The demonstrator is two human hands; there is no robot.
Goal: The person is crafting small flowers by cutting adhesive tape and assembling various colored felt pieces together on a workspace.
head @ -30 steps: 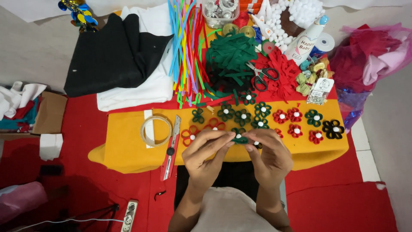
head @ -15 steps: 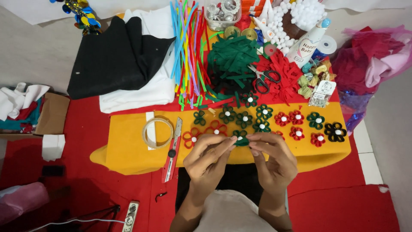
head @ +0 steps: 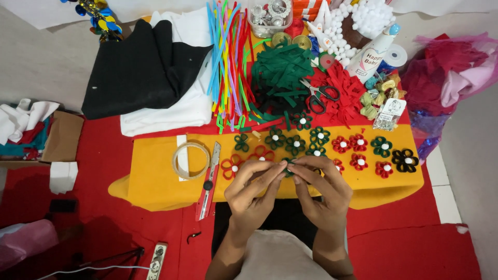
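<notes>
My left hand (head: 252,186) and my right hand (head: 320,187) meet fingertip to fingertip over the near edge of a yellow felt sheet (head: 155,176). Pinched between them is a small green felt flower piece (head: 289,167), mostly hidden by the fingers. Just beyond the hands lie rows of finished felt flowers with white bead centres: green ones (head: 295,144), red ones (head: 350,144) and a black one (head: 404,161). A red outline flower (head: 233,167) lies left of my left hand.
A tape roll (head: 190,160) and a red utility knife (head: 208,181) lie on the yellow sheet at left. Behind are green felt strips (head: 280,72), scissors (head: 320,95), coloured sticks (head: 226,57), black cloth (head: 140,67), a white bottle (head: 371,56) and a pink bag (head: 451,78).
Both hands stay together on the green piece, the fingers shifting slightly. The view has tilted a little, so everything sits lower in the picture.
</notes>
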